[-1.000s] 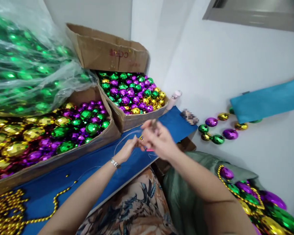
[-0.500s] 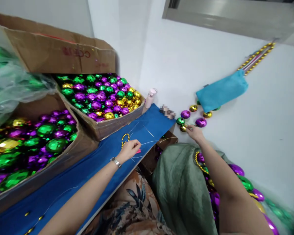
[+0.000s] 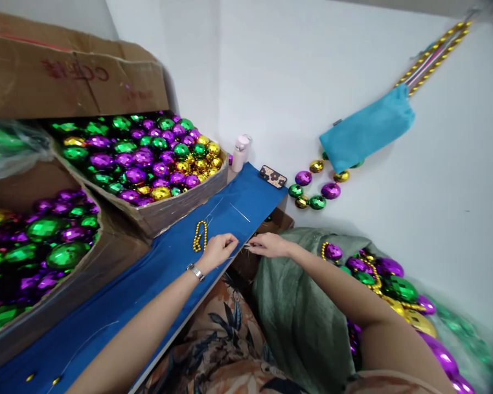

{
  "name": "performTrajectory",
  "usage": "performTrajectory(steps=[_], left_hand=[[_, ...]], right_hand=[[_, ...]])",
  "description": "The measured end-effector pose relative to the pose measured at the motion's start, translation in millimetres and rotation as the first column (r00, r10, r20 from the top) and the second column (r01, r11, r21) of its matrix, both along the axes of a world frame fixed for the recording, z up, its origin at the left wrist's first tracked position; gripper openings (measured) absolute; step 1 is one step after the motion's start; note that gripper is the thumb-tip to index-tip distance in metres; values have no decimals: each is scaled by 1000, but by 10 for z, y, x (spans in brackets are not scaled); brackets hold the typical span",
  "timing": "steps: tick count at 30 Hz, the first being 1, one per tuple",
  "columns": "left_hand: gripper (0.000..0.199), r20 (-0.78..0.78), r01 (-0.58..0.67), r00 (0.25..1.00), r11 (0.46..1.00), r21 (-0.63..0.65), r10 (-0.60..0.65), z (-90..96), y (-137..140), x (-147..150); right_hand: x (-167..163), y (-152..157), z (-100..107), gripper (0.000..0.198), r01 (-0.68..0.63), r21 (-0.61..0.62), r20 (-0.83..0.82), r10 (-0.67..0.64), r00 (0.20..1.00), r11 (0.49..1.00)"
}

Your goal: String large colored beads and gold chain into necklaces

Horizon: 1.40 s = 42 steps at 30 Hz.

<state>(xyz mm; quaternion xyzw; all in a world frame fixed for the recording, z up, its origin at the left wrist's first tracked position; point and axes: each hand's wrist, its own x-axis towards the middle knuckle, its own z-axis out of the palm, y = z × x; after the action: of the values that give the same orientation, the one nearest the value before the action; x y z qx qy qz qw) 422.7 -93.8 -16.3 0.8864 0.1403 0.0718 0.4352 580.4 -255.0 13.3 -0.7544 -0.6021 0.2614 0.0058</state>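
Observation:
My left hand [image 3: 221, 249], with a metal watch on its wrist, is over the blue cloth [image 3: 176, 279] with thumb and fingers pinched together on a thin pale thread, hard to see here. Just to its right, at the cloth's edge, my right hand [image 3: 268, 244] points its fingertips toward it. These fingers are closed on something small and thin that I cannot make out. A short string of gold beads [image 3: 200, 236] lies in a loop behind my left hand. Farther back on the cloth rests a thin needle-like piece [image 3: 240, 212].
Open cardboard boxes [image 3: 181, 213] of shiny green, purple and gold balls stand left. A pink bottle [image 3: 240, 153] and a patterned phone [image 3: 273, 176] are at the back. A teal pouch [image 3: 367, 127] hangs on the wall above a ball necklace [image 3: 331, 190]. Green fabric [image 3: 296, 284] and more balls are right.
My right hand has come left, from beside the wall necklace to close by my left hand. The thread stretched between them earlier no longer shows clearly. The view has shifted right.

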Motion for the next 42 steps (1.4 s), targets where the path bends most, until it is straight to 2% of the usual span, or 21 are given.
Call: performTrajectory(steps=[10, 16, 24, 28, 33, 42], left_hand=[[27, 14, 17, 1000, 1000, -1, -17, 43, -40, 1], [25, 22, 7, 1000, 1000, 3, -8, 28, -38, 5], [24, 34, 9, 999, 1000, -3, -9, 44, -41, 5], [23, 38, -2, 999, 1000, -8, 3, 50, -12, -16], [23, 46, -13, 999, 999, -31, 14, 44, 4, -30], [20, 83, -44, 995, 991, -125, 55, 69, 14, -54]], right_hand=[[-10, 65, -89, 31, -10, -34, 46, 11, 999, 999], [41, 55, -79, 30, -33, -44, 25, 34, 999, 998], [-86, 152, -143, 27, -75, -23, -21, 75, 997, 997], [-3, 138, -169, 29, -63, -22, -34, 63, 997, 998], [77, 100, -169, 30, -63, -49, -70, 60, 996, 997], [-89, 228, -280, 27, -50, 12, -55, 51, 997, 999]])
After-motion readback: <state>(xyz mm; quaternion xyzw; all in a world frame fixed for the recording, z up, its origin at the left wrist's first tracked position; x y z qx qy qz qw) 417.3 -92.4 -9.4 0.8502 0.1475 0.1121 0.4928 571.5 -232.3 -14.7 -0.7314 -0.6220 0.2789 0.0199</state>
